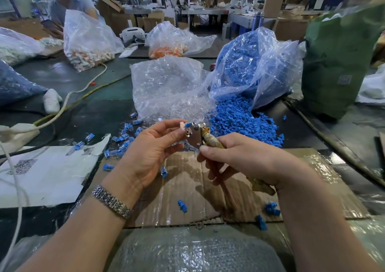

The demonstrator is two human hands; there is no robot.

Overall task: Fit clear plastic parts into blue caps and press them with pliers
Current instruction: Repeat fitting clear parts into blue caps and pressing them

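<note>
My right hand (245, 159) grips the taped handles of the pliers (196, 134), whose metal jaws point up and left. A blue cap (188, 124) with a clear part sits in the jaws. My left hand (153, 148) pinches that cap at its fingertips, just left of the jaws. Behind the hands, a bag of clear plastic parts (168, 88) lies open. To its right a bag of blue caps (250, 63) spills a heap (241, 121) onto the table. Several assembled blue pieces (123, 140) lie scattered to the left.
A flattened cardboard sheet (208, 188) lies under the hands with a few loose blue caps (182, 206) on it. White paper (41, 173) and a cable (83, 88) are at left, a green bag (337, 59) at right. Another person sits at the far left behind bags.
</note>
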